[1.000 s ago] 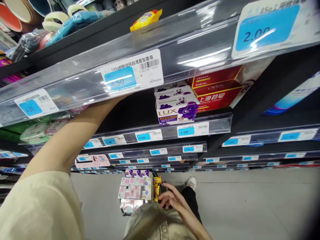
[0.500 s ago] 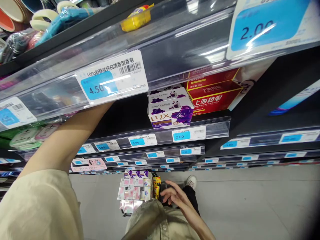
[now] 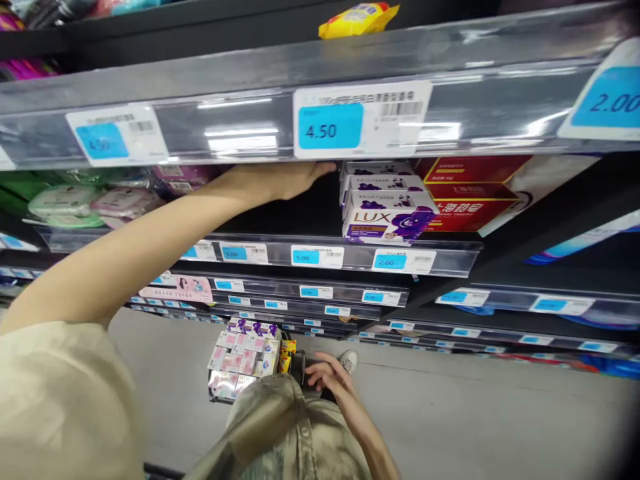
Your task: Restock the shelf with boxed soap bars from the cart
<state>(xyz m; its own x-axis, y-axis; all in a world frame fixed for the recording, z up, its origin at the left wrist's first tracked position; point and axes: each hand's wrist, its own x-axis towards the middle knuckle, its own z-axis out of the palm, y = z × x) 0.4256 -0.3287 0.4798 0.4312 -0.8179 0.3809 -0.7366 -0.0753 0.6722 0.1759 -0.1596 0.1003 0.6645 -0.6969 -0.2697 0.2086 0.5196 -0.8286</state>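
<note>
My left arm reaches up into the shelf bay under the 4.50 price tag [image 3: 330, 125]. My left hand [image 3: 285, 180] lies there with its fingers stretched out, the tips right beside the top of a stack of white and purple LUX soap boxes [image 3: 385, 217]. The shelf rail hides its upper edge, and nothing shows in it. Low down, my right hand [image 3: 330, 373] rests with loosely spread fingers on a dark bar at the edge of a basket [image 3: 295, 357] filled with several small soap boxes [image 3: 243, 353].
Red boxes [image 3: 470, 193] stand right of the LUX stack. Green and pink round packs [image 3: 90, 203] fill the shelf to the left. A yellow pack [image 3: 357, 17] lies on the shelf above. Lower shelves with blue price tags run down to a grey floor [image 3: 475, 413]. My white shoe [image 3: 349, 360] shows by the basket.
The view has swung to the left, so the shelf rail sits level. My left hand has come into sight from behind the rail, next to the LUX stack. My right hand stays at the basket.
</note>
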